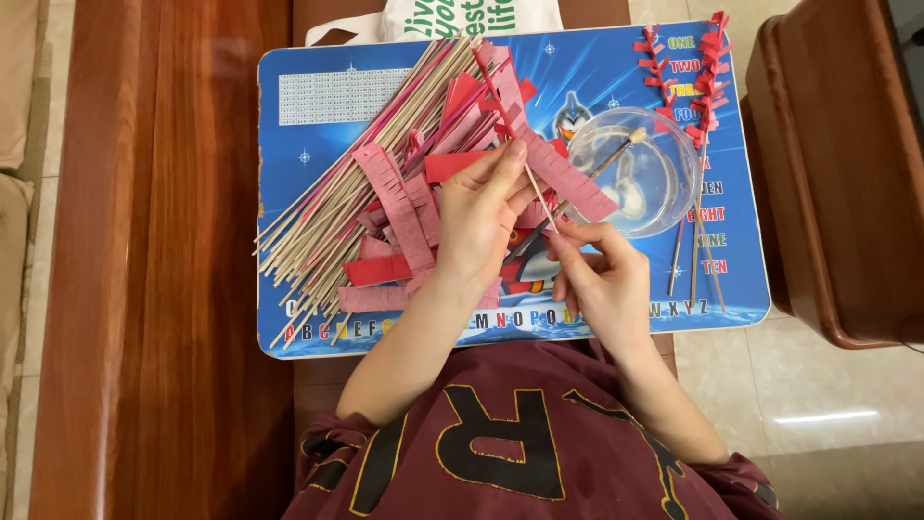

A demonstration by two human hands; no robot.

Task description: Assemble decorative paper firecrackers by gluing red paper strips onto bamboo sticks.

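Blue lap tray (318, 327), left hand (478, 214) pinching fringed pink strip (563, 173), right hand (599, 274) gripping thin stick (532, 183)

Left hand (478, 217) raised, fingers (508, 162) pinched; right hand (602, 279) beside it, fingers curled.

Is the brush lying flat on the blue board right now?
No, the brush rests in the clear bowl, its tip leaning on the rim, right of both hands.
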